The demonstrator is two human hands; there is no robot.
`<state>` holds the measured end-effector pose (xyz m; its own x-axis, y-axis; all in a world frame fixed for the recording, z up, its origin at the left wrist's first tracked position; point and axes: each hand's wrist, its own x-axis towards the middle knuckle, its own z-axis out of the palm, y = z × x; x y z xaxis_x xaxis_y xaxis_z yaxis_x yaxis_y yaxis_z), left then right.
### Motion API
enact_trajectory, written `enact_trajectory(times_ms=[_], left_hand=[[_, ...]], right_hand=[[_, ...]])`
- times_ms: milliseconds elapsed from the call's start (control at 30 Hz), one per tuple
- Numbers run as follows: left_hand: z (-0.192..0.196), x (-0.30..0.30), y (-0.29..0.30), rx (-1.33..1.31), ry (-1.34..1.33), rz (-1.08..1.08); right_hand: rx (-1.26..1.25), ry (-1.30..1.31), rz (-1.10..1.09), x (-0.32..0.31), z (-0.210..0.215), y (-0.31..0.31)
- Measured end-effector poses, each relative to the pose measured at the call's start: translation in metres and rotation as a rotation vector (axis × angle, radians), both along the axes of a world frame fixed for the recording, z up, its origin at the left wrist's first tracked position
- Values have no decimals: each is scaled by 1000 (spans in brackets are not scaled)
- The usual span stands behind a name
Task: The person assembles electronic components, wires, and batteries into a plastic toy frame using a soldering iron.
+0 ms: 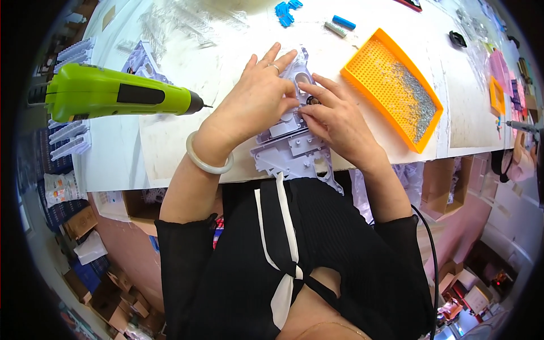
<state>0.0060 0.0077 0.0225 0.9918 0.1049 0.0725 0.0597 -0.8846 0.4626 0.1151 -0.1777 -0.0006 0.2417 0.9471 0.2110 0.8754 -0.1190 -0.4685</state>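
Note:
A pale lavender-white molded plastic housing [294, 153] with ribs, bosses and a round opening lies in front of me, overhanging the table's near edge. Over its upper left is my left hand [258, 88], thumb and forefinger pressed together, the other fingers reaching past; what the pinch holds is hidden. My right hand [340, 116] comes from the right, its thumb and fingertips closing around a small dark round part [312, 100] at the housing. Left of my hands, a green electric screwdriver [124, 93] hangs level, its bit pointing toward my left wrist.
To the right, a yellow perforated tray [354, 68] holds many small silvery screws. Blue plastic pieces [285, 14] and small cylinders [344, 22] lie at the back. Clear plastic bags [181, 25] spread at the far left, and more white molded parts [71, 139] stack along the left side.

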Motion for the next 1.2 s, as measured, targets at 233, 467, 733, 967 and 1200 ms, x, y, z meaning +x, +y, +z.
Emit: enact_trajectory(times_ms=[233, 467, 733, 967, 1200], left_hand=[[-2, 1, 5, -124, -3, 27], [3, 11, 9, 22, -95, -123], [14, 21, 5, 180, -14, -165], [13, 24, 8, 220, 8, -193], [12, 24, 10, 155, 35, -178]], right_hand=[[105, 59, -53, -1, -6, 8], [159, 147, -58, -1, -8, 5], [121, -125, -53, -12, 8, -4], [8, -148, -42, -10, 11, -8], [32, -137, -4, -8, 9, -1]])
